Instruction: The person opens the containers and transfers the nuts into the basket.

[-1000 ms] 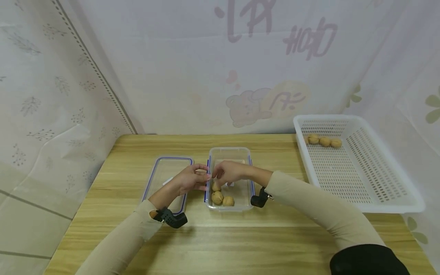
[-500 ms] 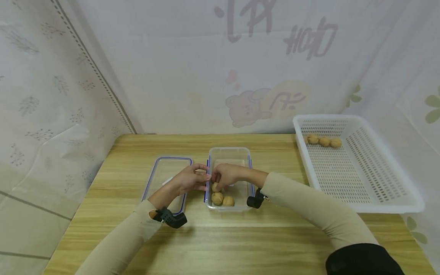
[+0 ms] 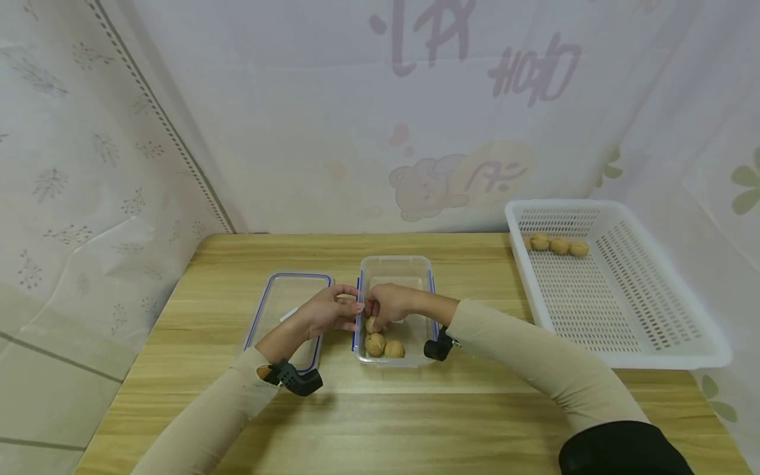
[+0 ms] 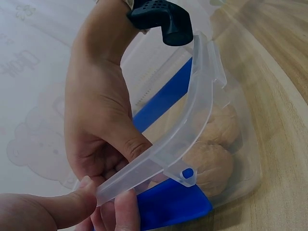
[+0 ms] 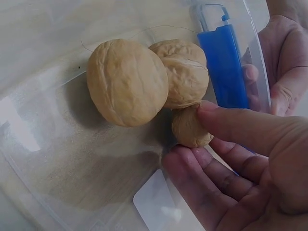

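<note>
In the head view, a clear storage box (image 3: pixel 396 259) with blue side clips stands mid-table. My left hand (image 3: pixel 323 311) pinches its left rim, thumb on one side and fingers on the other, as the left wrist view shows. Inside the box, my right hand (image 3: pixel 393 303) holds a walnut (image 5: pixel 186 129) between thumb and fingertips, against the clip side. Right beside it lie two more walnuts, a wrinkled walnut (image 5: pixel 185 72) and a large, smoother walnut (image 5: pixel 126 83). A white label (image 5: pixel 155 201) shows at the box bottom.
The box's clear lid (image 3: pixel 295 290) with a blue seal lies on the wooden table (image 3: pixel 415 422) under my left forearm. At the right stands a white perforated basket (image 3: pixel 671 360), with several walnuts (image 3: pixel 559 245) in its far left corner. Printed cloth hangs behind the table.
My right hand has shifted slightly left and down inside the box, its fingers now around the walnut near the left wall. My left hand stays on the rim.
</note>
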Demonstrator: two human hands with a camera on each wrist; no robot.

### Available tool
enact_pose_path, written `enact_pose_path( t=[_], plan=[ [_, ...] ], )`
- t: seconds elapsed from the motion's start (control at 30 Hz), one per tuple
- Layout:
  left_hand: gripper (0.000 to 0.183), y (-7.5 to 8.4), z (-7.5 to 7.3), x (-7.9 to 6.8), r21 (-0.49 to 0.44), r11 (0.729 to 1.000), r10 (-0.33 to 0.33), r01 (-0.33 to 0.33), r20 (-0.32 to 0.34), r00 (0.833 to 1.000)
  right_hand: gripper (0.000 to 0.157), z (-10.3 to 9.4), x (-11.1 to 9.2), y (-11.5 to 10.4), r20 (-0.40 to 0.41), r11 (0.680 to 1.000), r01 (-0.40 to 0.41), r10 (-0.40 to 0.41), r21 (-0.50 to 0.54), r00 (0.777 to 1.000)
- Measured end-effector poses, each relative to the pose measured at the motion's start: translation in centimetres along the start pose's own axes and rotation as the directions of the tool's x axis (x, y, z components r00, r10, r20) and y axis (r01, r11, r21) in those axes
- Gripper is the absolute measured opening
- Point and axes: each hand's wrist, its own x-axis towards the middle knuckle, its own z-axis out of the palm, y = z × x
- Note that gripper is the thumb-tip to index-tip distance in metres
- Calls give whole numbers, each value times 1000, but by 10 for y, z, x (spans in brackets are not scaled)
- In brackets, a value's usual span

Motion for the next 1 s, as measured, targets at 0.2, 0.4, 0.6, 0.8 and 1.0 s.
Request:
enact_pose_path(
  t=[0.2, 0.4, 0.6, 0.8, 1.0],
  plan=[
    [45, 0, -1, 1, 6, 1000, 2, -2, -1, 1000, 26, -6, -3, 2, 26, 1000, 18, -18, 4, 1000],
    [46, 0, -1, 1, 17, 1000, 5, -5, -1, 1000, 29, -13, -5, 8, -2, 997, 67, -67, 30, 998],
    [45, -1, -1, 1, 14, 1000, 2, -2, -10, 1000, 33, -19, -11, 15, -41, 990, 122, -120, 68, 992],
    [45, -1, 0, 1, 4, 1000, -4, 4, -11, 1000, 36, -32, -24, 21, -102, 988, 123, -113, 97, 988],
    [46, -1, 0, 2, 4, 1000, -6, 6, -13, 1000, 36, -51, -38, 28, -173, 968, 151, -117, 199, 978]
  ],
)
